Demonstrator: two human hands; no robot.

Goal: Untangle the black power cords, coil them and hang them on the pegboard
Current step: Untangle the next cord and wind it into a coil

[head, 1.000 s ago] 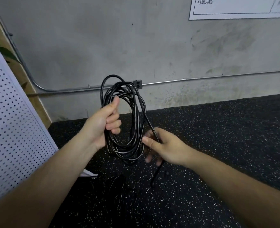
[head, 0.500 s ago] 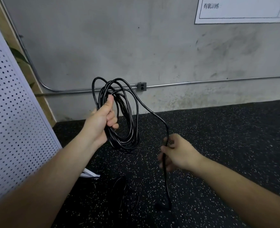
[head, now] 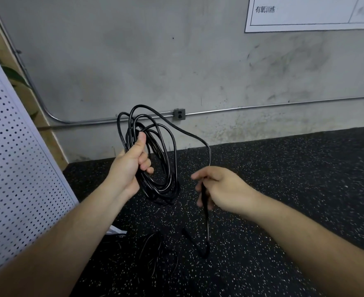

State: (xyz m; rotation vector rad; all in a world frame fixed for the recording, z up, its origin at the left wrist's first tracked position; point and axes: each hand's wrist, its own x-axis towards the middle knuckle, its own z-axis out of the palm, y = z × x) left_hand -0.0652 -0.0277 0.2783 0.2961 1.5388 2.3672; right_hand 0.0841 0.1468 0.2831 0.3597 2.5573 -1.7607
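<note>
Over the speckled floor [head: 283,189], mid-frame, the left grip [head: 129,166] clasps a glossy black coil [head: 159,192], and the right grip [head: 221,189] pinches its loose tail [head: 204,202].

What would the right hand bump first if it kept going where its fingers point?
Probably the coiled black power cord in the left hand; the right hand points leftward at it, though depth is unclear.
</note>
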